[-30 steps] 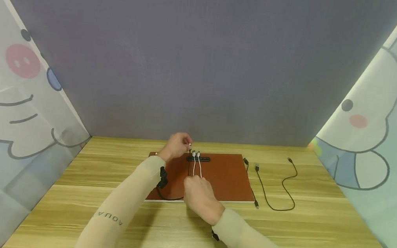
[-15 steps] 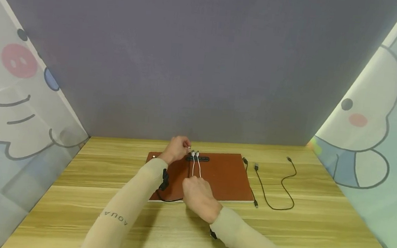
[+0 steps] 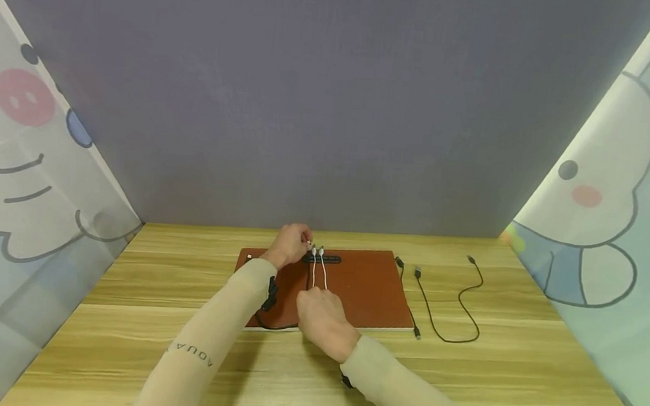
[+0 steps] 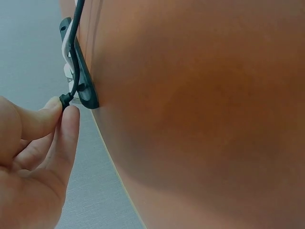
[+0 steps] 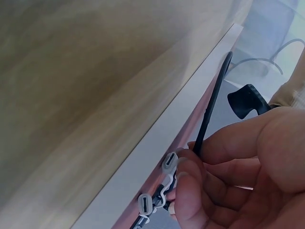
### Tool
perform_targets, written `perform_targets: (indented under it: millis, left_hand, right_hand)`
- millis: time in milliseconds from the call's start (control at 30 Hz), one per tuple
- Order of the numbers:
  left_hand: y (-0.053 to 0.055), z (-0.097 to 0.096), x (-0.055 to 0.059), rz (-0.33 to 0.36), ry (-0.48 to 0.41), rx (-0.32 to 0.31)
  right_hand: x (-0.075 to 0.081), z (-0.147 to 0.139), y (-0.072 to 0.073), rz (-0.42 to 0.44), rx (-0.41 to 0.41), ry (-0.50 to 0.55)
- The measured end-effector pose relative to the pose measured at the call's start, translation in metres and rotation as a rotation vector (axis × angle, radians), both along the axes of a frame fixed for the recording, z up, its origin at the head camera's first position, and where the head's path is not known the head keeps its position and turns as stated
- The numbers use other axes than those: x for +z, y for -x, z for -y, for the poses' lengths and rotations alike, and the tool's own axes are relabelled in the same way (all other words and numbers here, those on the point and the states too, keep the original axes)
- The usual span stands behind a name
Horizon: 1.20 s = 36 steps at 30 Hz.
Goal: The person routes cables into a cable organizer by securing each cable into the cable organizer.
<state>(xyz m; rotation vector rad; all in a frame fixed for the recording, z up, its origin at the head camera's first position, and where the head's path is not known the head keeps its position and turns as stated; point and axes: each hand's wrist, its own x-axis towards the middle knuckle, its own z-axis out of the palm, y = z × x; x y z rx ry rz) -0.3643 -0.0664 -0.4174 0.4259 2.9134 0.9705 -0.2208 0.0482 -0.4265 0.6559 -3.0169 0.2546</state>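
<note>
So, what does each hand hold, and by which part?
The left hand pinches a black cable by its plug. The right hand grips black cord; where along its length, I cannot tell.

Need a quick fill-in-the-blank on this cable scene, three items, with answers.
1. The left hand pinches the plug of a ____ cable.
2. Exactly ____ white cables meet the holder.
3. In the head view, loose cables lie to the ____ of the board.

Missing words: black; two; right.
</note>
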Motion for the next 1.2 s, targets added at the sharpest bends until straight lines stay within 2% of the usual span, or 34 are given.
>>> perform_targets:
  millis: [333, 967, 1200]
  left_hand:
    - [0.0001, 0.0001, 0.0002, 0.022, -0.015, 0.005]
    - [0.0032, 0.0013, 0.0008, 0.019, -0.003, 0.02]
    - [0.0052, -0.0012, 0.0022, 0.024, 0.056, 0.034]
  right_hand:
    - [-0.001, 0.0022, 0.0006, 0.021, -0.009, -0.017]
    - [-0.0013, 0.0046, 0.0039, 0.039, 0.0, -0.034]
    - [-0.0021, 0.0072, 0.0048, 0.039, 0.008, -0.063]
